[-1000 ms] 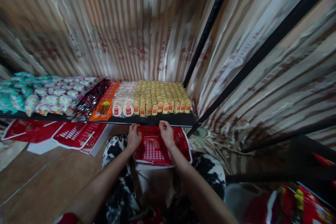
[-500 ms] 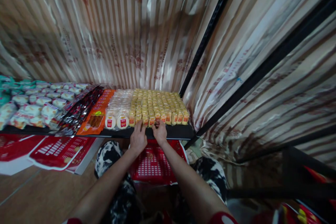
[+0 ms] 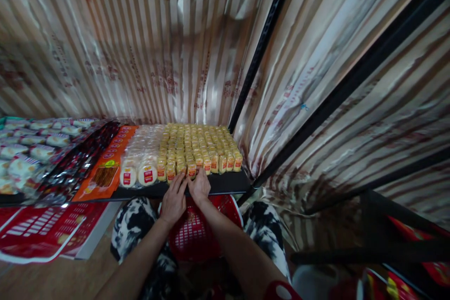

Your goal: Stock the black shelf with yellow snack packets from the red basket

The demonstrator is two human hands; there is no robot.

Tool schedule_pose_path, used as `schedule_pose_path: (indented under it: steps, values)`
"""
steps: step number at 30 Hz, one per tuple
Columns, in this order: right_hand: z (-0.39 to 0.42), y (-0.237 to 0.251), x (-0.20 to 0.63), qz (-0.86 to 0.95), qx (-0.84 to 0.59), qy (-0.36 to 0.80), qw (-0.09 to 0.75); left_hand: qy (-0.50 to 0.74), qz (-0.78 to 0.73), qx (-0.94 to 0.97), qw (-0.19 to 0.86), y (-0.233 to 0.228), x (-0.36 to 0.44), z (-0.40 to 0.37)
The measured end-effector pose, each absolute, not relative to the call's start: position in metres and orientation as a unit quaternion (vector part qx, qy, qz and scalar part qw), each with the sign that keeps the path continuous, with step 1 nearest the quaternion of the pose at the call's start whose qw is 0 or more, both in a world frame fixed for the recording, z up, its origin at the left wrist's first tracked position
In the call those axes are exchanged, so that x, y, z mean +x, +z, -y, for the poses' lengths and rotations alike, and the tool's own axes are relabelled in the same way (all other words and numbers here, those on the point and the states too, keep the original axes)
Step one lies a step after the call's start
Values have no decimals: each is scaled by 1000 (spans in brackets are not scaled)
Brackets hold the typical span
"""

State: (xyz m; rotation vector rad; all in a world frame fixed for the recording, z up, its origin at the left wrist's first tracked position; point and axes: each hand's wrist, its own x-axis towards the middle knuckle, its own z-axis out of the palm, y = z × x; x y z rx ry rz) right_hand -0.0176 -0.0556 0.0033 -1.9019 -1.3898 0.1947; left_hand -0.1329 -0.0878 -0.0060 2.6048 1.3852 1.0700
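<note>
Red basket (image 3: 191, 239) on the lap below the shelf's front edge, left hand (image 3: 173, 200) and right hand (image 3: 199, 186) side by side, fingers spread open on the front row of yellow snack packs (image 3: 197, 150) near the shelf's (image 3: 225, 183) right end, round white cakes (image 3: 138, 168) just left, striped curtain (image 3: 168, 42) behind.

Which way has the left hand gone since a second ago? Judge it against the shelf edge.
Yes. The left hand has gone forward from the red basket onto the shelf edge, fingertips at the yellow packets.
</note>
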Motion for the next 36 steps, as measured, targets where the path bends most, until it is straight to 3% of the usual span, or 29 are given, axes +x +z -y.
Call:
schedule_pose_path:
  steps: [8,14,18,25,36]
  values:
    - [80,12,11,557,-722,59,407,374,-382,845,-11,-10,-113,92]
    - [82,11,84,467,-782,-4,412,364,-378,851,20,-12,-101,98]
    - [80,2,125,434,-805,-41,403,340,-411,837,119,-7,-69,96]
    - [76,-17,140,431,-805,-52,404,292,-430,758,395,19,22,85]
    - [68,-29,155,476,-809,-6,346,288,-431,726,452,4,73,61]
